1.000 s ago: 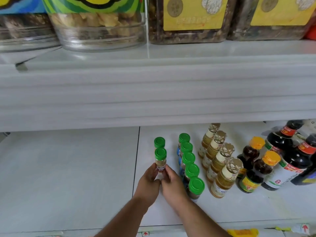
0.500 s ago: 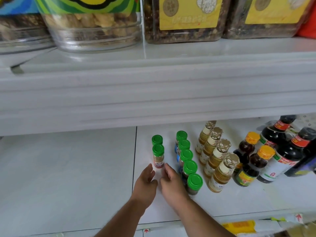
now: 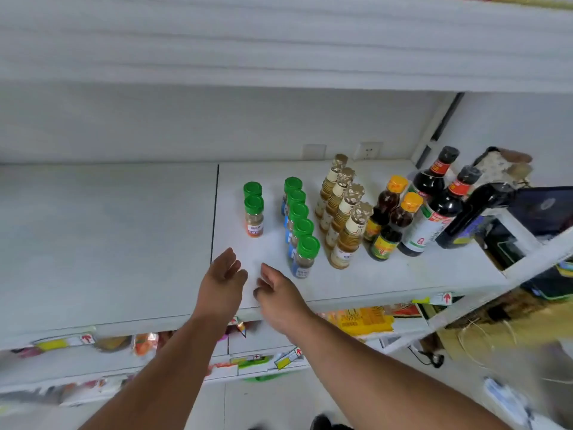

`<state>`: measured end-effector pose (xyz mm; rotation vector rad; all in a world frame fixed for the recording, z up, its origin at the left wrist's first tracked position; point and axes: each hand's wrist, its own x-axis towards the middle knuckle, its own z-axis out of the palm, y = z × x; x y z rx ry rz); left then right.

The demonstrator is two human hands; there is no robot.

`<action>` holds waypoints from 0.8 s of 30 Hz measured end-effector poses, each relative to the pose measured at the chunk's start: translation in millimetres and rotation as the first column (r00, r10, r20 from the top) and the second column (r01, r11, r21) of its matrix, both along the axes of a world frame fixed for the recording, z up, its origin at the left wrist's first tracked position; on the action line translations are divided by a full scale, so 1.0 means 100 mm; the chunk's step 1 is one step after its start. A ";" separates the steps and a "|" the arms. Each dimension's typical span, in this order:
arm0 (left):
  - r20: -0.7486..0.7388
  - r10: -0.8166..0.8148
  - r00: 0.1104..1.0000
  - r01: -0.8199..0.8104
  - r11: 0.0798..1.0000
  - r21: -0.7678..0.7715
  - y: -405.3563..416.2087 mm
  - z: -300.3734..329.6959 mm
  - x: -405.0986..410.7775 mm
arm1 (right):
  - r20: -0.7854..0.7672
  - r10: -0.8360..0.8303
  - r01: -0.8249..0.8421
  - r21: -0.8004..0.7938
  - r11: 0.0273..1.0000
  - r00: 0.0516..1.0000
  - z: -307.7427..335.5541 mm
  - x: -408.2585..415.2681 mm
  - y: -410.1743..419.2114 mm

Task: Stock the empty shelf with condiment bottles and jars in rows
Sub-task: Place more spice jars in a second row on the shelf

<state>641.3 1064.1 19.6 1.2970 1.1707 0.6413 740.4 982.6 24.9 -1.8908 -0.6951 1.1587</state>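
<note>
Green-capped spice jar [image 3: 254,216] now stands free on the white shelf [image 3: 108,243], second in a new row left of the five-jar row [image 3: 299,225]; both hands, left hand [image 3: 221,282] and right hand [image 3: 276,293], have drawn back near the front edge, slack and empty; more jars are needed; labels too blurred to read.
</note>
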 end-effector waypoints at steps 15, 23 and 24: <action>-0.108 0.244 0.964 -0.244 0.970 0.010 -1.61 -0.09 -0.29 | -0.028 0.218 -0.215 0.070 0.974 0.976 -0.23 0.24 -1.38; -0.173 0.316 0.933 -0.335 0.938 -0.092 -2.59 -0.31 -0.38 | -0.072 0.173 -0.177 -0.049 0.983 0.982 -0.57 0.50 -2.18; -0.175 0.326 0.929 -0.346 0.934 -0.093 -2.68 -0.31 -0.40 | -0.063 0.197 -0.200 -0.058 0.978 0.978 -0.58 0.47 -2.26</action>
